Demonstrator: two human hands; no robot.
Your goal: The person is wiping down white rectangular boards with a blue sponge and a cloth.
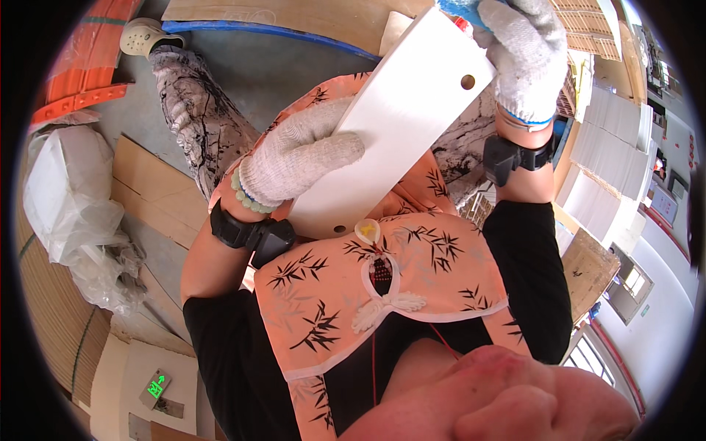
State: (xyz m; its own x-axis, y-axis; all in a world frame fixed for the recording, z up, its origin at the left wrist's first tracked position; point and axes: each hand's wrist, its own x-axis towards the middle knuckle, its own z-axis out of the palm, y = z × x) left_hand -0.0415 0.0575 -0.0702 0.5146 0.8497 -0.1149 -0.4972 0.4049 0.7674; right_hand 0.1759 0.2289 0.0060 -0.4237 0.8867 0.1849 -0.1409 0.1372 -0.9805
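A long white board (pixel 401 121) with a round hole near each end slants across my lap, its near end against my chest. My left hand (pixel 301 151), in a pale knitted glove, is closed on the board's left edge with the thumb lying over its face. At the far right end is my right hand (pixel 526 59), gloved too, its fingers bent around a blue cloth-like thing (pixel 463 9) at the board's edge. A small red bit (pixel 462 24) shows beside it; what it belongs to is hidden.
Stacks of white boards (pixel 610 136) stand on the right, near a wooden panel (pixel 588 268). On the left are a plastic-wrapped white bundle (pixel 70 195), flat cardboard (pixel 151 176) and an orange rack part (pixel 84 70). A blue-edged sheet (pixel 272 29) lies ahead.
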